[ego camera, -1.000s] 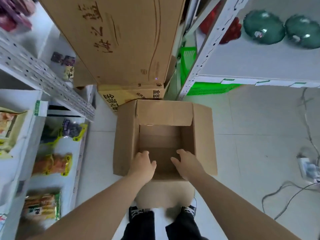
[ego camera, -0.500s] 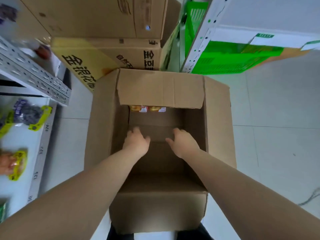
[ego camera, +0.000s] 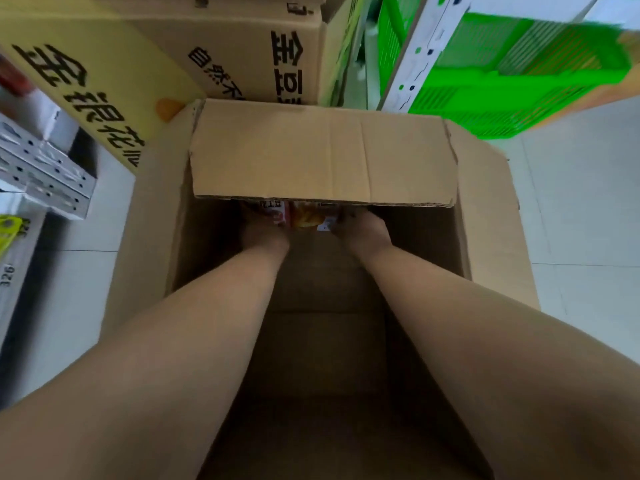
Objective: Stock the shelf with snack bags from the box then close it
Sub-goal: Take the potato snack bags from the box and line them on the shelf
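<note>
Hands, left hand [ego camera: 265,233] and right hand [ego camera: 363,228], reach the snack bags [ego camera: 301,216] under the far flap [ego camera: 322,157] of the cardboard box [ego camera: 145,237]; their grip we cannot tell, so we should take the bags from both sides firmly.

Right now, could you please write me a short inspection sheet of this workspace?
Surface: pale tiled floor, bare where visible.
Job's things: open cardboard box, far flap folded inward; snack bags at the far end beneath it.
Clutter: printed cartons behind the box.
Grippers: left hand and right hand deep in the box at the bags; grip unclear.
Cables: nothing seen.
Surroundings: green crate under right shelving; metal shelf left.
</note>
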